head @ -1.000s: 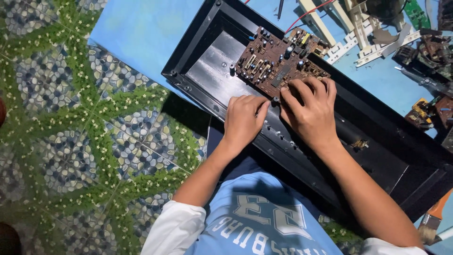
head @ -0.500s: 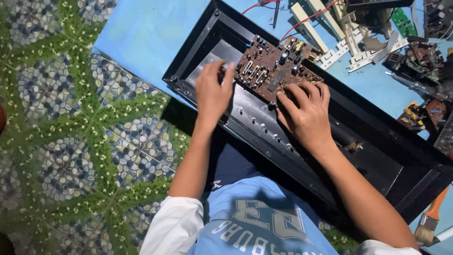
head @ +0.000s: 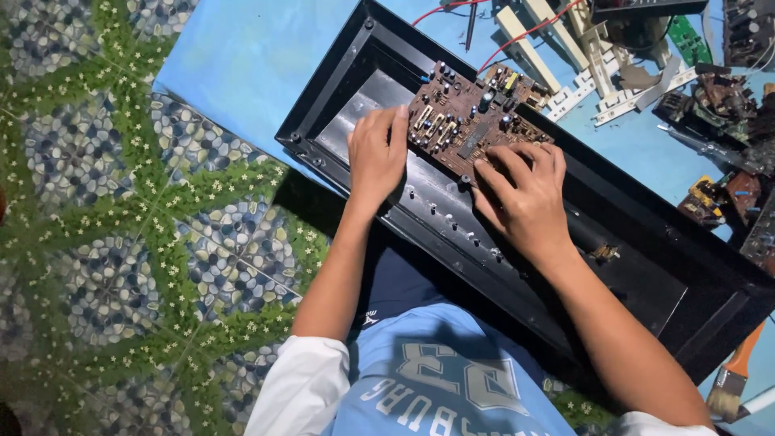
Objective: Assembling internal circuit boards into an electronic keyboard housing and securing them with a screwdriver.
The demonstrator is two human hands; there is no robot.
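1. Fingers (head: 386,129) of the left hand (head: 376,157) lay flat, gripping nothing, at the brown circuit board (head: 476,121) edge.
2. Right hand (head: 525,198) pressed open-fingered on the board (inside the black chassis (head: 646,242)); even, gentle pressure would suit.

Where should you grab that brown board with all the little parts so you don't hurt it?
Hold the brown circuit board by its bare side edges, from above, one hand per side. Its top is crowded with small components, and it lies tilted in the black case, so the near and left edges are probably easiest to reach.
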